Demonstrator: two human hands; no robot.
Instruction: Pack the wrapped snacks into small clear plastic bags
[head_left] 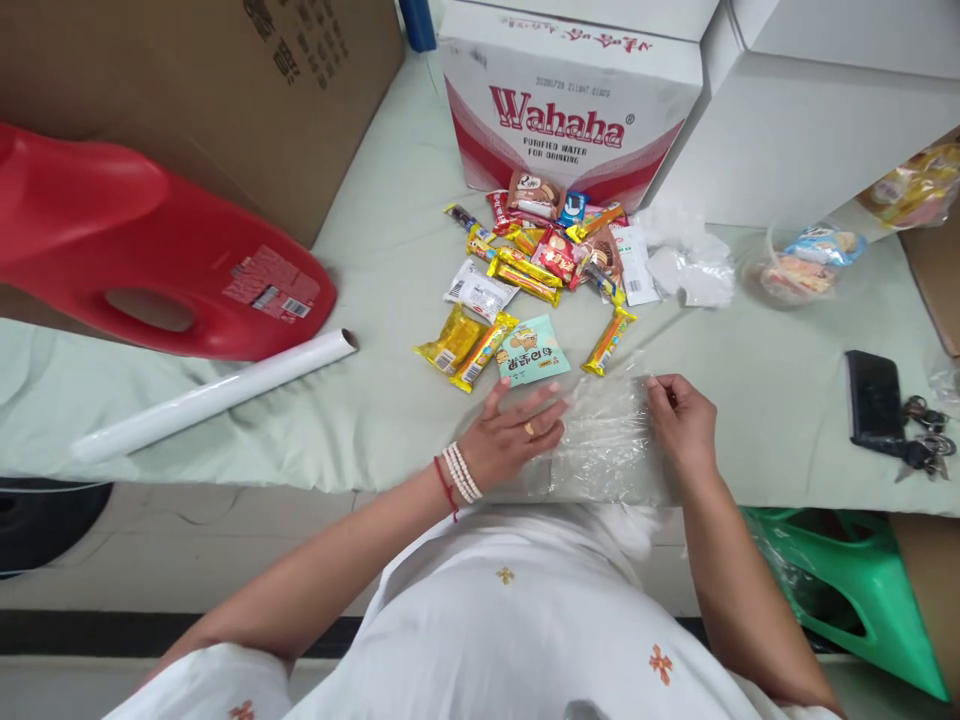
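Observation:
A clear plastic bag lies flat along the table's front edge. My right hand pinches its right side between thumb and fingers. On the bag's left side rests my left hand, fingers spread and palm down. Just beyond those fingertips is a mint-green snack packet. Beside it lie a yellow wrapped bar and a golden snack pack. Another yellow bar sits above the bag. Farther back, several small wrapped snacks form a loose pile.
A white Wahaha carton stands behind the pile. At left are a red jug and a white roll. To the right are a clear tub of snacks, a black phone-like object and keys. A green stool stands below.

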